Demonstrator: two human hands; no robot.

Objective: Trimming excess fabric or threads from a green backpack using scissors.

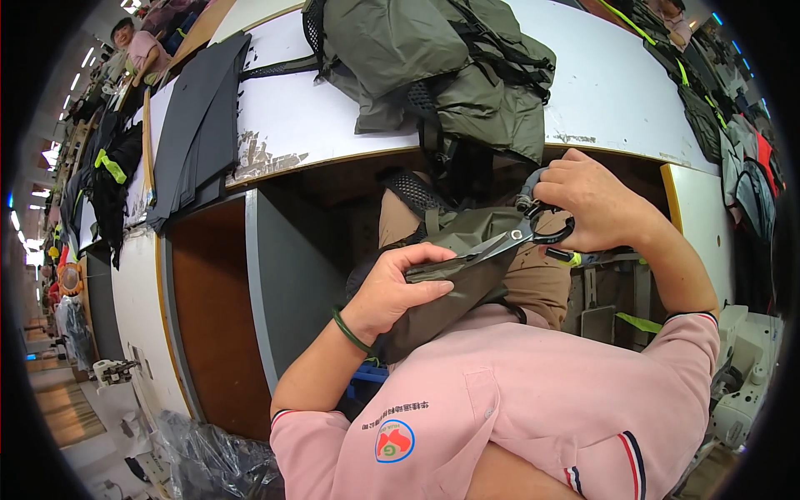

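My left hand (pixel 398 282) pinches the edge of a piece of olive-green fabric (pixel 442 312) that lies over my lap. Round that wrist sits a dark green bangle (pixel 350 331). My right hand (pixel 596 200) is closed on the handles of a pair of scissors (pixel 515 237). Their metal blades point left and lie along the fabric edge, close to my left fingertips; the tips are partly hidden at the fabric. Beyond my hands, an olive backpack (pixel 408 50) with black mesh and straps rests on the white table, part of it hanging over the front edge.
Dark grey sheets (pixel 200 117) overhang the white table (pixel 617 92) at left. Below stand open compartments with a grey divider (pixel 271 267). A sewing machine (pixel 742 375) is at the right, crumpled clear plastic (pixel 212 454) at lower left. Another person (pixel 142 50) is far off at upper left.
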